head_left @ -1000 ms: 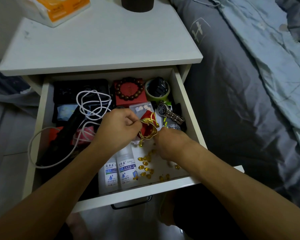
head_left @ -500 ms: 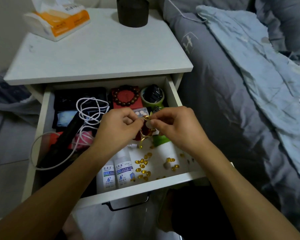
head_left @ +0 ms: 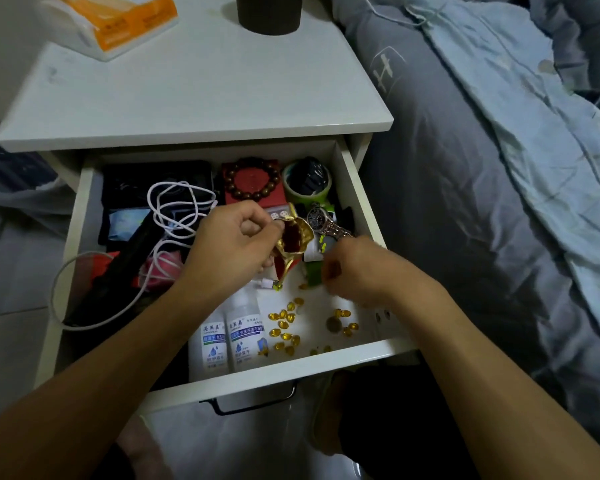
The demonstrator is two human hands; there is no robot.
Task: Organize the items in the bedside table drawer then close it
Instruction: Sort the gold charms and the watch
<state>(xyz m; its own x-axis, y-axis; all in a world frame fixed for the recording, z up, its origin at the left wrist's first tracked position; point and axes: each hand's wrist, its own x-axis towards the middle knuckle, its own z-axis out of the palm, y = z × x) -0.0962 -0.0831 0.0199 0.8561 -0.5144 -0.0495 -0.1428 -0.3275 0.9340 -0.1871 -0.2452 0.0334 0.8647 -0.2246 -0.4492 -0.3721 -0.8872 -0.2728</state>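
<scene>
Pinched at its gold-trimmed mouth by the left hand (head_left: 227, 245), fingers curled round the rim: a small red pouch (head_left: 293, 237), held up over the middle of the drawer (head_left: 359, 188), mouth gaping toward the right; gold cord dangling from it down to the drawer floor. Just right of the pouch and lower, the right hand (head_left: 355, 270), fingers bent downward near the drawer floor; whether anything sits between the fingertips, cannot tell. Scattered on the white floor of the drawer toward its front right corner, below and between both hands: small yellow capsules (head_left: 284, 325), with a dull coin (head_left: 333, 323) among them; bare floor around these up to the front edge. Against the front edge, left of the capsules: two white bottles (head_left: 229, 336) lying side by side. Along the back edge: bead bracelet (head_left: 252, 181) on a red box, then a roll of tape (head_left: 307, 183) in the back right corner; a wristwatch (head_left: 321, 221) close to the right wall, just behind the right hand. Crowding the left half: a looped white cable (head_left: 177, 209) over dark items, one loop hanging past the left edge. Drawer pulled well out from the bedside table (head_left: 194, 98); bed (head_left: 465, 202) close along the right side.
</scene>
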